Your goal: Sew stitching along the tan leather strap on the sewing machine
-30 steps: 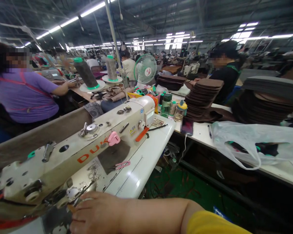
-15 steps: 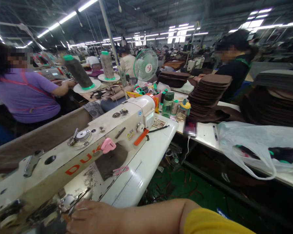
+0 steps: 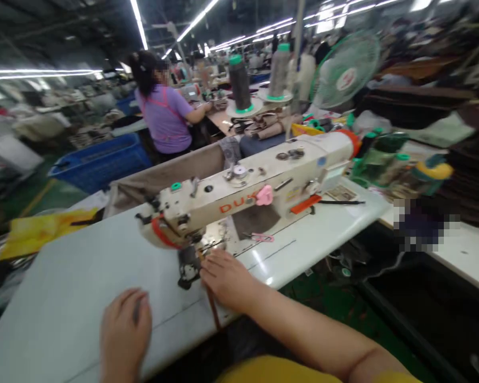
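Observation:
A white sewing machine [image 3: 239,186] with orange lettering stands on the white table. My right hand [image 3: 229,279] is beside its needle area, fingers closed over a narrow brown strip [image 3: 213,308] that hangs down over the table's front edge. To the left, my left hand [image 3: 125,330] rests above the tabletop with fingers curled; a small dark thing shows between thumb and forefinger, too blurred to name. Pink-handled snips [image 3: 262,238] lie on the machine bed, and a pink clip-like piece [image 3: 264,196] sits on the machine's arm.
Two thread cones [image 3: 240,82] stand behind the machine, near a green fan [image 3: 345,74]. Bottles [image 3: 433,173] and brown stacked pieces are at right. A yellow bag [image 3: 43,231] lies at left; beyond are a blue crate [image 3: 99,159] and a person in purple [image 3: 163,117].
The view has swung left and down, so the whole machine and my left hand have come into view. My right hand stays by the needle area.

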Tool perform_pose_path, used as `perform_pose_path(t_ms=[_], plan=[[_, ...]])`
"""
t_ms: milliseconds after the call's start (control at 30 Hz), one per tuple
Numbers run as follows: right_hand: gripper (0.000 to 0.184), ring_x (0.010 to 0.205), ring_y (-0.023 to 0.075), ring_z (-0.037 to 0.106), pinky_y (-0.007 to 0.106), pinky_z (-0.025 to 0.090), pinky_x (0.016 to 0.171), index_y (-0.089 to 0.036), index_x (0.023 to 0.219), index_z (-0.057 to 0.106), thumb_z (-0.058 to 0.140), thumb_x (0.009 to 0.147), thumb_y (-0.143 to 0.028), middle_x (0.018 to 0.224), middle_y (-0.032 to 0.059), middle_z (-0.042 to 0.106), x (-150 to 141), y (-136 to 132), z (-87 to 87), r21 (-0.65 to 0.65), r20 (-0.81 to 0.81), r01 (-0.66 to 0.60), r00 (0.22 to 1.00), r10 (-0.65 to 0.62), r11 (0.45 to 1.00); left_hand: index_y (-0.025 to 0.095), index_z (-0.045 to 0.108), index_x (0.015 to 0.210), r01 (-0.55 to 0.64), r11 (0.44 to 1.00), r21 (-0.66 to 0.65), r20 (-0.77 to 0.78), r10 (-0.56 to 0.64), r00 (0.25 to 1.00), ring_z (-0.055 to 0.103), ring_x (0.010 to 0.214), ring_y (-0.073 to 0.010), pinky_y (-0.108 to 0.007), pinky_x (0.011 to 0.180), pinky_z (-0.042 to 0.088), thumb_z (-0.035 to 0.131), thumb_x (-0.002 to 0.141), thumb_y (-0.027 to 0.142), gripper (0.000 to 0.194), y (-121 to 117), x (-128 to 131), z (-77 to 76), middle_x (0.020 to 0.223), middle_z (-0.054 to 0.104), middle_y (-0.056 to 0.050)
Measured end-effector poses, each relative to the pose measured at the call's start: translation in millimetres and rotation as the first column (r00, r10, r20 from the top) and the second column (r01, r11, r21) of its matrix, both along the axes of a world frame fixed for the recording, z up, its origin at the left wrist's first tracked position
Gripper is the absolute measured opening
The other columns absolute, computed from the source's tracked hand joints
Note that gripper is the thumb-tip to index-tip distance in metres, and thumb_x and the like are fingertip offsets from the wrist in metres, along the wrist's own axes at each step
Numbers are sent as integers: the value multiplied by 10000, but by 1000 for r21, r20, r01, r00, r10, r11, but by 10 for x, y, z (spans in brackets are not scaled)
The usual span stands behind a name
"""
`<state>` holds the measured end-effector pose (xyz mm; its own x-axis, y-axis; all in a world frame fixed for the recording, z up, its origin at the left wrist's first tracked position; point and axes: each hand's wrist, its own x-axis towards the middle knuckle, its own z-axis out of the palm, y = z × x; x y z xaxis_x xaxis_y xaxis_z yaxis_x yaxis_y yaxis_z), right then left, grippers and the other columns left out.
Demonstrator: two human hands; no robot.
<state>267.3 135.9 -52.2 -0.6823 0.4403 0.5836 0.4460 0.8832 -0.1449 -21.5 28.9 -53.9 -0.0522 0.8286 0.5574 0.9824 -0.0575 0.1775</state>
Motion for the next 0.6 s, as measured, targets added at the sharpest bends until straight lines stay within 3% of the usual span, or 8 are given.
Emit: perform_pose_path(t_ms=[167, 600], plan=[[176, 1220, 243, 658, 459, 431, 1207, -157, 1137, 743, 622, 1018, -206, 1199, 106, 766, -44, 54, -51, 1, -89, -16, 996, 16, 1000, 184, 649, 1065, -86, 996, -32, 15, 87, 996, 603, 1097, -299, -473, 986, 510, 489, 1029, 243, 174, 34, 41, 12, 1140, 644, -127], [215, 1219, 240, 691, 478, 474, 1185, -187, 1209, 749, 622, 1041, -232, 1244, 78, 773, -68, 28, 85, -17, -37, -30, 999, 29, 999, 160, 660, 1092, -84, 996, -19, 188, 86, 978, 596, 1132, -296, -485, 1044, 482, 498, 999, 178, 187, -22, 62, 79, 1174, 648, -132]])
